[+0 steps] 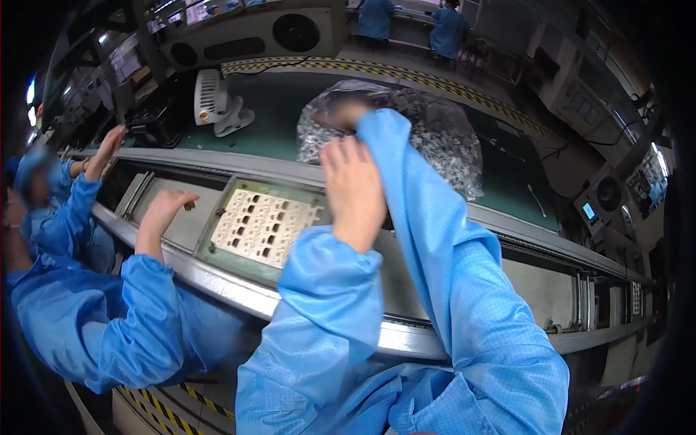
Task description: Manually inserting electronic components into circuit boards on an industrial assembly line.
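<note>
My left hand (353,190) is back up over the conveyor's far rail, its fingers stretched toward the near edge of a clear plastic bag (442,145). No object shows in that hand. Beyond it, my right hand (348,116) reaches across to the bag's left side; its fingers are smeared by motion, so what they hold, if anything, cannot be made out. The bag contains a heap of small silvery-grey pieces. Left of my left wrist, a green-framed fixture (205,250) lies in the conveyor, carrying off-white plates with rows of dark openings or parts.
A co-worker in blue sits at the left, one hand (168,210) over the conveyor close to the fixture. A white fan (209,101) and a dark crate (156,119) stand on the green bench. The conveyor's metal near rail (232,286) runs before me. Yellow-black tape (464,98) lies beyond.
</note>
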